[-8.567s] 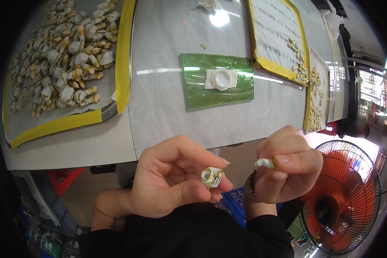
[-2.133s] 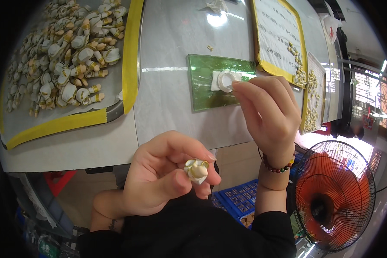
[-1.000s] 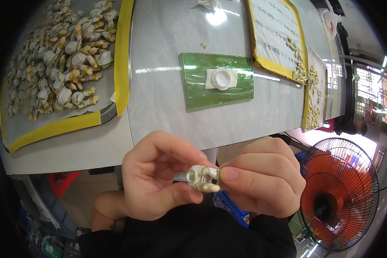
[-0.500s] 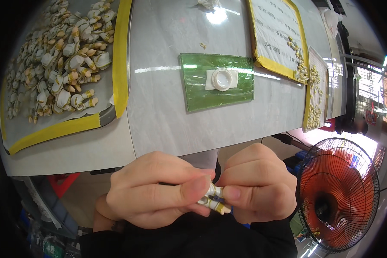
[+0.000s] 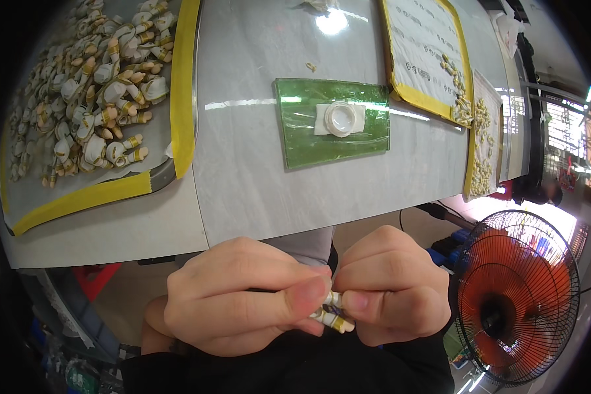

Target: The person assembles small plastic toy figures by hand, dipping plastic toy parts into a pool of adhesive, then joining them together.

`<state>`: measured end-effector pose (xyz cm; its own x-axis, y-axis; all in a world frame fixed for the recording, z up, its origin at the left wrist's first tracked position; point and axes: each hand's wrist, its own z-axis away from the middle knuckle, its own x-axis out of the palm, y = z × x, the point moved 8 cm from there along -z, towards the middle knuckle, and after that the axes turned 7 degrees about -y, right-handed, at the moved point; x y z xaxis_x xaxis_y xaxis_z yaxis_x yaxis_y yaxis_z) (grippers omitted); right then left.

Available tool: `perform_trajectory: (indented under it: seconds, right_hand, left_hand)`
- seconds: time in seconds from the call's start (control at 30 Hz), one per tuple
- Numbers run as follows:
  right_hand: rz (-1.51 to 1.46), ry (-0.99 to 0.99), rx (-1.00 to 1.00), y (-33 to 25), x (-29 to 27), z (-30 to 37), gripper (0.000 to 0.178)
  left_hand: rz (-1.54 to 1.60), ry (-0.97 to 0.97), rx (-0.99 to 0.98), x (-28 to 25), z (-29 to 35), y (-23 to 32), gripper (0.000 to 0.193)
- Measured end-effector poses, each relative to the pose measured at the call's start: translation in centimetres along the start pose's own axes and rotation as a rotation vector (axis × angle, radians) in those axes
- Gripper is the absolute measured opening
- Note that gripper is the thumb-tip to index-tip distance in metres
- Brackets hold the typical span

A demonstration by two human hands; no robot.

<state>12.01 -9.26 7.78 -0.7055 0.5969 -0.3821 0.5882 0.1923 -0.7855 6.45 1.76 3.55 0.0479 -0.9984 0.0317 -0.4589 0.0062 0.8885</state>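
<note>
In front of my body, below the table edge, a small white doll-like figurine part with gold bands [image 5: 333, 319] is held between both hands. My left hand [image 5: 240, 299] is closed, thumb and fingers pinching the part from the left and hiding much of it. My right hand [image 5: 395, 285] is closed too, its thumb and curled index finger pinching the part's upper right piece. A second banded limb points down and right, below the right thumb. Between the limbs lies a dark spot that I cannot make out.
A tray edged with yellow tape [image 5: 186, 85] at left holds a heap of similar figurine parts [image 5: 105, 98]. A green slab [image 5: 308, 148] carries a small white round dish [image 5: 341, 119]. Two trays with small gold-and-white pieces [image 5: 463, 108] lie at right. An orange fan [image 5: 515, 295] stands lower right.
Both hands still grip the figurine part, which has shifted slightly to the right. The right hand has dipped a little.
</note>
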Motion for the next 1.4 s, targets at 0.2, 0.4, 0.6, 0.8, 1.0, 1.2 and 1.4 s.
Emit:
perform_trajectory:
  seconds: [0.2, 0.4, 0.6, 0.8, 1.0, 1.2, 1.4]
  right_hand:
    - [-0.037, 0.017, 0.019, 0.2, 0.1, 0.4, 0.023]
    - [-0.043, 0.040, 0.032, 0.1, -0.1, 0.7, 0.022]
    - [-0.056, 0.066, 0.139, 0.5, -0.1, 0.9, 0.021]
    - [0.005, 0.086, 0.214, 1.3, -1.1, 0.9, 0.026]
    - [0.096, 0.164, 0.190, 1.3, -0.7, 1.8, 0.029]
    - [0.015, 0.139, 0.173, 1.6, -0.2, 1.7, 0.027]
    - [0.009, 0.216, 0.058, 1.1, -0.1, 2.4, 0.028]
  left_hand:
    - [-0.005, 0.015, -0.015, 0.1, 0.1, 0.1, 0.025]
    - [0.016, -0.001, -0.019, 0.4, -0.1, 0.2, 0.026]
    - [-0.019, -0.050, -0.015, 0.4, 0.0, 0.1, 0.030]
    - [0.672, 0.047, -0.297, 1.1, 1.1, -3.5, 0.030]
    - [0.725, 0.029, -0.177, 1.8, 0.7, -3.0, 0.025]
    - [0.500, -0.024, -0.078, 1.4, 0.6, -2.4, 0.028]
    - [0.530, 0.053, -0.047, 1.5, 0.3, -1.9, 0.025]
